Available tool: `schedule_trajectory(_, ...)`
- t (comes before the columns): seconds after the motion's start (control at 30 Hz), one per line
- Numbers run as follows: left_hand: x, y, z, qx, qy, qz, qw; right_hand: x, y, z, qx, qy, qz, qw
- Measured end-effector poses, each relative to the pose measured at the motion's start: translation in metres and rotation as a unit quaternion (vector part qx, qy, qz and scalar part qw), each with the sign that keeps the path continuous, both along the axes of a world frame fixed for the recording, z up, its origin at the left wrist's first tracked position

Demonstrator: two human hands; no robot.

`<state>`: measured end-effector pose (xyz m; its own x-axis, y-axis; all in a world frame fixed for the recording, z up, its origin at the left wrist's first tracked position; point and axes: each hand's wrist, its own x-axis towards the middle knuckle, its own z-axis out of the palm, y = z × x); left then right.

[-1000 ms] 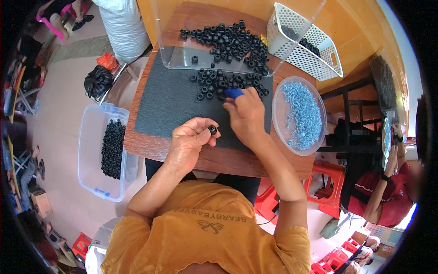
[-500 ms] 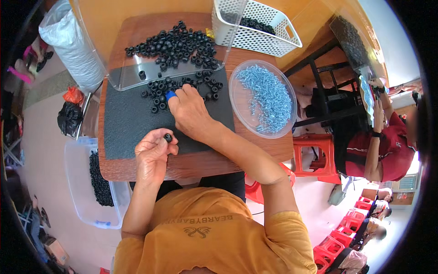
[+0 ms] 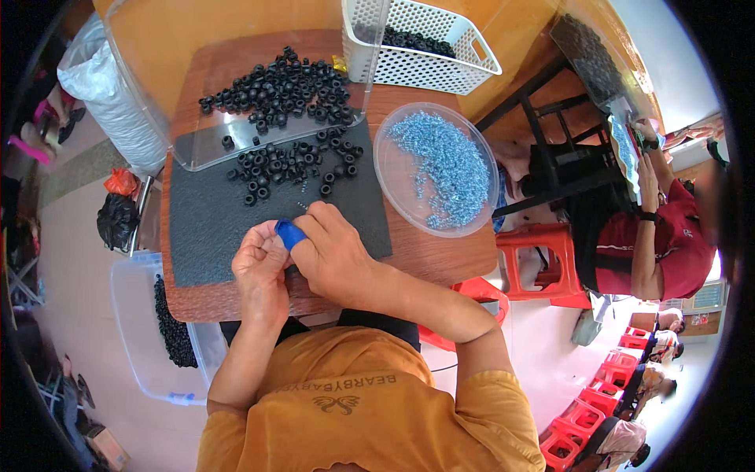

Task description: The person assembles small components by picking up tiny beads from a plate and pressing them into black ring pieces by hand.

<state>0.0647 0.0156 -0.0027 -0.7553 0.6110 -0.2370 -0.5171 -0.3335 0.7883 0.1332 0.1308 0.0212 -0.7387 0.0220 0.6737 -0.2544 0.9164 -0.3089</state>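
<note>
Over the near part of the dark mat, my two hands meet, fingertips close together. My left hand is closed in a pinch; the small black barrel-shaped piece seen in it earlier is now hidden by the fingers. My right hand has its fingers curled and a blue finger cover on one digit. What it grips, if anything, is hidden. Tiny coiled springs show just beyond its knuckles. Several loose black barrel-shaped pieces lie farther out on the mat.
A clear tray at the table's far side holds more black pieces. To the right is a round clear lid-like tray of bluish springs. A white perforated basket stands behind. At lower left is a clear bin. A co-worker sits at right.
My right hand has come back from the black pieces to my left hand. The black piece in my left fingers has gone out of sight. The whole view has shifted slightly.
</note>
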Motion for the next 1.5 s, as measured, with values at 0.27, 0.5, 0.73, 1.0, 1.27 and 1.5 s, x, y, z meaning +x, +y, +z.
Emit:
schedule_trajectory(0.27, 0.003, 0.001, 0.008, 0.042, -0.063, -0.035, 0.997, 0.010, -0.002, -0.006, -0.079, 0.007, -0.025, 0.997)
schedule_trajectory(0.5, 0.008, 0.003, 0.006, 0.069, -0.070, -0.034, 0.995, 0.020, -0.005, 0.006, -0.120, -0.007, -0.058, 0.991)
schedule_trajectory(0.73, 0.007, -0.002, 0.007, 0.084, -0.043, -0.061, 0.994, 0.031, -0.009, 0.018, -0.144, 0.005, -0.081, 0.986)
schedule_trajectory(1.0, 0.008, -0.006, 0.006, 0.036, 0.055, -0.120, 0.991, 0.033, 0.004, 0.018, -0.291, -0.031, -0.069, 0.954)
schedule_trajectory(1.27, 0.008, -0.008, 0.008, 0.022, 0.097, -0.120, 0.988, 0.032, 0.005, 0.021, -0.223, -0.045, -0.075, 0.971)
schedule_trajectory(1.5, 0.009, -0.009, 0.012, -0.002, 0.119, -0.138, 0.983, 0.032, 0.006, 0.024, -0.177, -0.055, -0.049, 0.981)
